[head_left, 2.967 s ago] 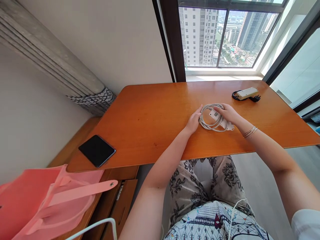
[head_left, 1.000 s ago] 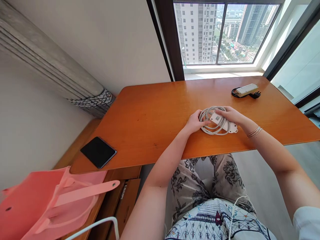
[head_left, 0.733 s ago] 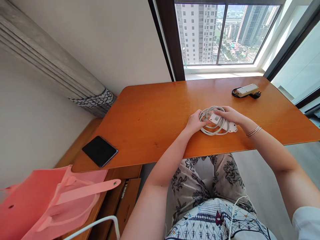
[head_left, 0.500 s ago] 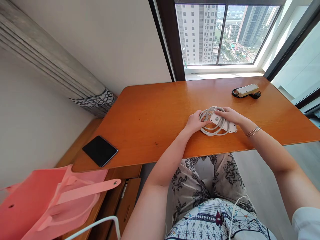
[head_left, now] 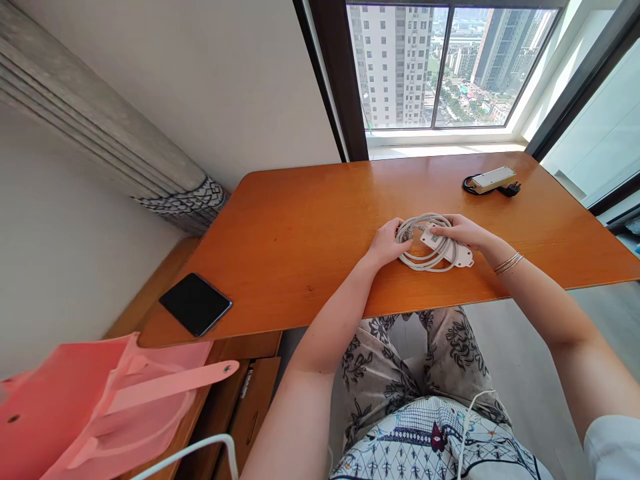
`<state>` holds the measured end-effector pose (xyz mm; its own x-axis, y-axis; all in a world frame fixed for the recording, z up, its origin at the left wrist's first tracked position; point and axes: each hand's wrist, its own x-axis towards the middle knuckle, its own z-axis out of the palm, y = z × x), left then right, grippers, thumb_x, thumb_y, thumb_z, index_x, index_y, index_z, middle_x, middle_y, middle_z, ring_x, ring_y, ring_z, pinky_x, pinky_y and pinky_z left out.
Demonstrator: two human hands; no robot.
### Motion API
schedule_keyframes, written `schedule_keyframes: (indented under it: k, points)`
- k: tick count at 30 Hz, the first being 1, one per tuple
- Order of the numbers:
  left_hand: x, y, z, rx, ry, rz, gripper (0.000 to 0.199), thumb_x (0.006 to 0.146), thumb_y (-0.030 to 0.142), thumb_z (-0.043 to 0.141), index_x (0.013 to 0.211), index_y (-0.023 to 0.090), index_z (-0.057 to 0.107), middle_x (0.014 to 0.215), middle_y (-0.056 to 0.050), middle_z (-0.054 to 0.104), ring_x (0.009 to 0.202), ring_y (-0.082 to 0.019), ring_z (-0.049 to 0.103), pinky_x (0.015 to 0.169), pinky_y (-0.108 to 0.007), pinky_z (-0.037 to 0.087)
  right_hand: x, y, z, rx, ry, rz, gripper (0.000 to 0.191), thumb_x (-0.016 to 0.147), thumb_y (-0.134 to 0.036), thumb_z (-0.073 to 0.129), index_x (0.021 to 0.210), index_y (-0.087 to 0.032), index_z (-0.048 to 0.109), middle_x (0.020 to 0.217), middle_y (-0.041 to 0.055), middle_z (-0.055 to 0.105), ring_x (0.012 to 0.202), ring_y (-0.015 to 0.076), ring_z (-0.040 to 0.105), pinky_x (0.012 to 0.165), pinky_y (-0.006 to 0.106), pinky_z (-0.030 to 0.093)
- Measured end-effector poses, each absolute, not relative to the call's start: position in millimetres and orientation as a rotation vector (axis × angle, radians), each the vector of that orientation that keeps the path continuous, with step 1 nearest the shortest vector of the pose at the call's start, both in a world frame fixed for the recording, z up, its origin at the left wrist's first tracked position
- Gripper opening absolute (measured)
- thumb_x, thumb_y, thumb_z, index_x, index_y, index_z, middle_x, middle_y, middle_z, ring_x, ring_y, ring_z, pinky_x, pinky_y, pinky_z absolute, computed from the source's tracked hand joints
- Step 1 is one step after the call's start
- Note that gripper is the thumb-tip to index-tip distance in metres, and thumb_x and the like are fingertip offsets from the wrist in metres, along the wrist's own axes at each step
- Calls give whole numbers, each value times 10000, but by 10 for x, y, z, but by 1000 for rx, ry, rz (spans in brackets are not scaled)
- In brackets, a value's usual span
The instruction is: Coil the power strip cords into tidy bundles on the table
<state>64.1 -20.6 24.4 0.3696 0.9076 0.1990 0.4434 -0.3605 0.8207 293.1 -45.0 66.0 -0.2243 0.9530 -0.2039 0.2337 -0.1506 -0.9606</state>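
Near the front edge of the orange-brown table (head_left: 305, 233) lies a white power strip (head_left: 464, 256) with its pale cord (head_left: 425, 267) coiled in several loops around and over it. At the coil's left side, my left hand (head_left: 387, 244) is closed on the cord, thumb toward me and fingers behind the loops. From the right, my right hand (head_left: 463, 231) grips the upper part of the coil and the strip together. Its fingertips are partly hidden behind the loops. The cord's plug cannot be made out.
A second, cream-coloured power strip (head_left: 494, 179) with a black cord and plug lies at the back right. At the table's left corner rests a black tablet (head_left: 196, 304). A pink bag-like container (head_left: 65, 400) stands beside the table, above wooden drawers (head_left: 260, 393). Behind is a window (head_left: 440, 80).
My left hand has shifted slightly left with the cord loops, and its thumb has drawn back a little. The view has moved slightly. Both hands keep their grip.
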Motion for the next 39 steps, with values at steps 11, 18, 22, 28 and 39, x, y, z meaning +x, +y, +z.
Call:
schedule_keyframes:
  k: [11, 18, 22, 28, 39]
  points:
    - [607, -148, 142, 1723, 1050, 917, 375, 859, 359, 707, 1165, 172, 596, 1165, -130, 695, 1054, -218, 680, 981, -397, 528, 3699, -475, 944, -1679, -1641, 735, 450, 802, -538, 769, 1058, -168, 770, 945, 68, 776, 817, 221, 677, 760, 331, 545]
    - [628, -190, 147, 1904, 1047, 834, 280, 877, 317, 677, 1117, 179, 636, 1142, -111, 708, 1033, -220, 681, 978, -401, 533, 4369, -717, 1024, -2226, -1588, -212, 529, 926, -570, 612, 1293, -197, 695, 973, 184, 775, 850, 316, 671, 728, 375, 438]
    - [610, -191, 144, 1967, 1042, 790, 235, 872, 292, 670, 1080, 184, 660, 1137, -100, 718, 1052, -230, 680, 987, -399, 534, 4503, -857, 880, -2200, -1647, -453, 510, 1009, -496, 510, 1396, -184, 628, 1235, 232, 734, 1054, 362, 679, 767, 390, 405]
    - [583, -195, 158, 2056, 1049, 744, 219, 860, 284, 667, 1059, 196, 687, 1153, -99, 721, 1074, -255, 670, 988, -412, 530, 4646, -1047, 632, -1898, -2028, -530, 487, 1020, -456, 478, 1392, -190, 646, 1408, 194, 662, 1236, 356, 646, 940, 432, 458]
    - [577, -188, 171, 2154, 1028, 724, 194, 844, 281, 660, 1016, 203, 704, 1127, -101, 711, 1067, -272, 660, 992, -422, 517, 4859, -1195, 364, -1634, -2389, -480, 564, 935, -639, 570, 1360, -284, 672, 1380, 147, 680, 1214, 331, 657, 1007, 464, 508]
